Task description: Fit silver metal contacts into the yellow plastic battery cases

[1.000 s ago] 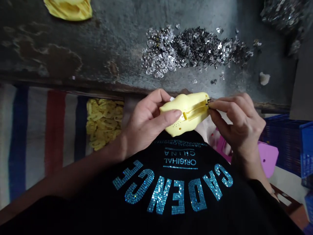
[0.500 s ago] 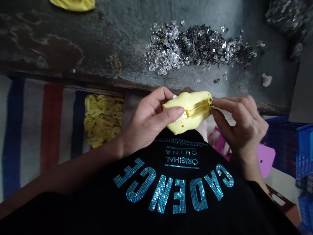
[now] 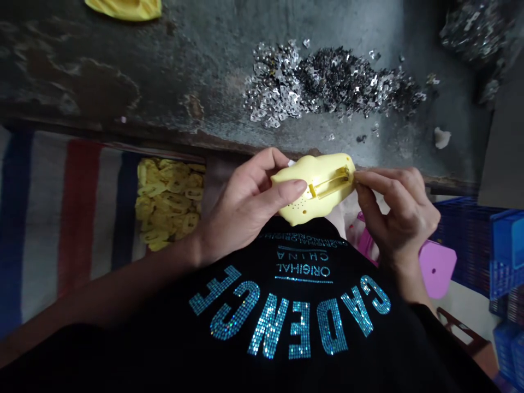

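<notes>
My left hand (image 3: 249,202) is closed around a pale yellow plastic shell (image 3: 323,164), with the thumb pressed on its face. The shell has a long recessed slot like a battery compartment, a patch of tiny holes and wavy edges. At the slot's right end sits a small darker spot, perhaps metal. My right hand (image 3: 399,210) has thumb and forefinger pinched together against that end of the shell. Whatever is between those fingertips is hidden. Beyond the shell, a pile of small shiny metal clips (image 3: 335,82) lies on the dark worktable (image 3: 196,60).
Left of my forearm, many yellow plastic parts (image 3: 170,199) fill a container beside a striped cloth (image 3: 77,207). To the right are a purple plastic piece (image 3: 438,267) and blue crates (image 3: 507,245). A clear bag of metal pieces (image 3: 470,33) and a yellow object (image 3: 125,8) rest on the table.
My right fingertips have shifted slightly at the shell's right end. The metal pieces seen there earlier now show less, deeper at the slot's end. My left hand keeps its hold.
</notes>
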{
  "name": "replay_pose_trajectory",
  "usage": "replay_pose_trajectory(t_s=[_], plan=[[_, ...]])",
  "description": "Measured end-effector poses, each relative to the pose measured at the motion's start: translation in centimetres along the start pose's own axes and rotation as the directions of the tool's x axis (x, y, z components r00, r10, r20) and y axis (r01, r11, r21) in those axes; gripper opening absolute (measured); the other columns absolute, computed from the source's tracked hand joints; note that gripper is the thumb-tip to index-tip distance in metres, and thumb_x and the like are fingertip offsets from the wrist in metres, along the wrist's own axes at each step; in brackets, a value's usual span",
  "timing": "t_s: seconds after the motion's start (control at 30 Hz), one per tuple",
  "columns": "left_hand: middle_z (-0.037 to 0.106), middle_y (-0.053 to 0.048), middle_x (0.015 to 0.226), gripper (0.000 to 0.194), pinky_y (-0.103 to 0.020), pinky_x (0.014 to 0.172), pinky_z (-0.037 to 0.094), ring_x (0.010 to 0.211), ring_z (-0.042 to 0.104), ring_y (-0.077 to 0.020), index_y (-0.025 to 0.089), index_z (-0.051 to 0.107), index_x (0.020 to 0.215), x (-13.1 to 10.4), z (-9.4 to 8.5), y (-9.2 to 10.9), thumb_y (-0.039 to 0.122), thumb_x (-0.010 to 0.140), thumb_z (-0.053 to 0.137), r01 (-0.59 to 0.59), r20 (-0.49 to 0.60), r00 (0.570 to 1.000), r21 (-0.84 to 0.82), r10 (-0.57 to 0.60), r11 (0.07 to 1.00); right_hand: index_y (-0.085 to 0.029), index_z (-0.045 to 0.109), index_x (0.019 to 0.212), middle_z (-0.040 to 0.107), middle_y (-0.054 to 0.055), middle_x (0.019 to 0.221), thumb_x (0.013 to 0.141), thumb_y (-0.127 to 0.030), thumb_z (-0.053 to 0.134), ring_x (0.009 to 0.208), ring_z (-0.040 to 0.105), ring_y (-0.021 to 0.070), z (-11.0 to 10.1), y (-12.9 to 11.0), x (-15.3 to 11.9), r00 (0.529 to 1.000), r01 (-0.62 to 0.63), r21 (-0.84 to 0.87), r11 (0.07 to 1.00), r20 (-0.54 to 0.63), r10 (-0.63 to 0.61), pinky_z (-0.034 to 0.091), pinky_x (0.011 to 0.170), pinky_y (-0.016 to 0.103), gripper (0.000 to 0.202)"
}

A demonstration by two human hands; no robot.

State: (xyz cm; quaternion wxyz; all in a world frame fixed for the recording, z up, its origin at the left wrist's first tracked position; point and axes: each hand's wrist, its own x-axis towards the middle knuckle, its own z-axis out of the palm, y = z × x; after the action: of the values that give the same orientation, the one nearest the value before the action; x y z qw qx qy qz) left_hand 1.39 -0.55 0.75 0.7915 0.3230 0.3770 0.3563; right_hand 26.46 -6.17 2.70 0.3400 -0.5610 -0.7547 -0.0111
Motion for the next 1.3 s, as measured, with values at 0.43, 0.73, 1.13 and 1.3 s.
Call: replay_pose_trajectory(t_s=[0.43, 0.73, 1.13, 1.3], plan=[[0.078, 0.002, 0.092, 0.036, -0.024, 0.06, 0.053, 0.07, 0.066, -0.0144, 0.025, 0.066, 0.105, -1.3, 1.2, 1.1, 0.024, 0.088, 0.098, -0.069, 0.033, 0.997, 0.243, 0.063, 0.967, -0.032, 0.082, 0.12, 0.085, 0.003, 0.11, 0.105, -0.053, 0.086, 0.088, 0.08, 0.0219, 1.4, 3.6, 0.6, 0.919, -0.39, 0.534, 0.75, 0.278, 0.281, 0.066, 0.071, 0.039, 0.026], [0.078, 0.002, 0.088, 0.036, -0.026, 0.058, 0.05, 0.067, 0.066, -0.0154, 0.025, 0.064, 0.105, -0.5, 1.1, 1.0, 0.035, 0.091, 0.096, -0.069, 0.039, 0.997, 0.34, 0.06, 0.938, -0.03, 0.08, 0.118, 0.083, 0.003, 0.104, 0.1, -0.061, 0.089, 0.083, 0.075, 0.0198, 2.6, 4.0, 0.0, 0.897, -0.441, 0.616, 0.652, 0.319, 0.305, 0.067, 0.069, 0.036, 0.037], [0.079, 0.003, 0.094, 0.034, -0.028, 0.063, 0.052, 0.073, 0.067, -0.0164, 0.028, 0.067, 0.114, -1.3, 0.7, 0.3, 0.021, 0.093, 0.093, -0.148, 0.14, 0.985, 0.382, 0.102, 0.912, -0.028, 0.081, 0.121, 0.084, 0.002, 0.109, 0.096, -0.061, 0.093, 0.087, 0.076, 0.018, 2.4, 4.1, -0.1, 0.866, -0.499, 0.645, 0.579, 0.399, 0.303, 0.063, 0.073, 0.032, 0.043], [0.078, 0.001, 0.092, 0.035, -0.032, 0.065, 0.056, 0.073, 0.071, -0.0194, 0.029, 0.067, 0.111, -1.6, 1.3, 0.3, 0.02, 0.089, 0.093, -0.187, 0.191, 0.975, 0.436, 0.112, 0.88, -0.027, 0.08, 0.117, 0.081, -0.001, 0.104, 0.097, -0.045, 0.092, 0.083, 0.073, 0.016, 2.9, 3.6, -0.2, 0.894, -0.443, 0.603, 0.664, 0.352, 0.278, 0.06, 0.074, 0.032, 0.029]])
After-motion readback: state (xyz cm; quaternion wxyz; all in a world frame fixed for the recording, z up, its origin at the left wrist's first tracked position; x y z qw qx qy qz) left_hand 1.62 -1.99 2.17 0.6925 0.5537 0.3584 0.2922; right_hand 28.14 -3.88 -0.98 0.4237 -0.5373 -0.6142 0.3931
